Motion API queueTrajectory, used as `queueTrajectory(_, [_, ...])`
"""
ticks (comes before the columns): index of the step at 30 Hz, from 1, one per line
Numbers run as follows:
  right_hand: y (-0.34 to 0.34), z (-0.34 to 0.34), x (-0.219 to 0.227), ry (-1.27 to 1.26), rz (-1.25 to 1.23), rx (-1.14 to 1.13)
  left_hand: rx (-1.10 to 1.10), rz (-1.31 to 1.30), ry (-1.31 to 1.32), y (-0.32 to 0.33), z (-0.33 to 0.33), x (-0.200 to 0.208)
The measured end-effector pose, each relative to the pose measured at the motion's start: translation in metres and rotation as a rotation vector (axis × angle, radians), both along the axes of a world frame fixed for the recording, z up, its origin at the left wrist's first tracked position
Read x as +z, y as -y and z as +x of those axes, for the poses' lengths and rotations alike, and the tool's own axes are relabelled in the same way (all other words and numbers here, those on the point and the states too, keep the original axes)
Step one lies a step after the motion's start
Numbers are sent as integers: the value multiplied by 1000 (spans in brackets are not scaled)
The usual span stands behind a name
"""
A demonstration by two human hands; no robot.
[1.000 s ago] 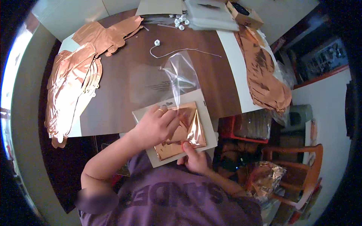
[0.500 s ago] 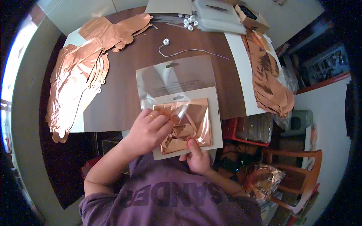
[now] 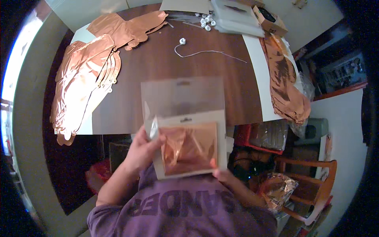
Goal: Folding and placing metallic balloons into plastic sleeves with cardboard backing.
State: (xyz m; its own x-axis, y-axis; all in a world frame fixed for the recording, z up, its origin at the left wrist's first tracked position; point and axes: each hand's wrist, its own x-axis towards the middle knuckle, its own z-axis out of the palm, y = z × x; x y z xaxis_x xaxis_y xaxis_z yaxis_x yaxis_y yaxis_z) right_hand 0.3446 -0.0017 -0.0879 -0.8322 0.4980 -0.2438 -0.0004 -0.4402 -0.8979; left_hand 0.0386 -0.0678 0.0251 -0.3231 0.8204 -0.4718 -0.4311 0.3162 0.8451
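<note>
Clear bag, card and folded foil in two bare hands at the near edge of a counter. The clear bag (image 3: 181, 94) is held over the near edge of the counter (image 3: 154, 67); its far end extends beyond a pale card (image 3: 205, 117) with a hanging slot, on which a folded copper-coloured foil (image 3: 191, 150) lies flat. The left hand (image 3: 144, 148) is closed on the left edge of the clear bag, thumb across the front. The right hand (image 3: 224, 174) pinches the near right corner of the card, thumb in front; its other fingers are largely hidden. Farther off, a white spool (image 3: 182, 41) trails a thin string (image 3: 211, 51) to the right. At the far edge lie a cluster of white spools (image 3: 207, 23), a stack of clear sleeves (image 3: 235, 19) and, to their right, an open cardboard box (image 3: 270, 23). Copper foil shapes (image 3: 85, 67) overlap along the left side; a second foil pile (image 3: 284, 83) lies on the right. A wooden chair (image 3: 331, 177) stands at near right.
</note>
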Motion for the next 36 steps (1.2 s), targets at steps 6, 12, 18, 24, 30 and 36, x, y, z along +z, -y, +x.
queueTrajectory(6, [-69,-9,57,70,-101,-318,-88,-85,115,2,16,-9])
queueTrajectory(12, [-70,-56,78,161,-99,-480,68,107,9,-10,22,3])
queueTrajectory(18, [-16,-25,70,684,392,-387,-9,44,93,56,40,-20])
queueTrajectory(24, [-10,-20,68,401,-150,-461,-68,91,78,64,28,-6])
queueTrajectory(30, [-35,-48,91,191,73,-267,-294,133,-686,28,19,-4])
queueTrajectory(36, [-58,-57,79,206,314,-265,-325,36,-852,14,16,-21])
